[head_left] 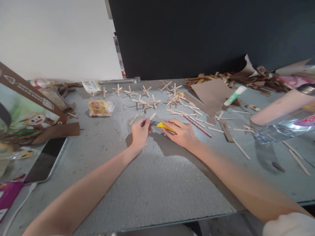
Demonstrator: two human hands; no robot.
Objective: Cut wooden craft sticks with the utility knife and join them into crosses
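My left hand [141, 132] pinches a short wooden craft stick [153, 116], whose pale tip sticks up past the fingers. In my right hand [182, 132] is a yellow utility knife [166, 126]; its blade points left and meets the stick close to my left fingertips. Whether the blade cuts into the wood is too small to make out. Another short stick [133, 119] lies just beyond my left hand. Behind both hands stand several star-shaped pieces made of crossed sticks [147, 103]. Loose sticks [180, 112] and a red pencil [197, 126] lie beyond my right hand.
At the left are a phone [46, 160] with a white cable and a printed carton [31, 114]. A wrapped snack [100, 108] lies farther back. On the right are a glue stick [235, 96], brown cardboard [212, 95], a pink tumbler [278, 106] and a clear bottle [283, 129].
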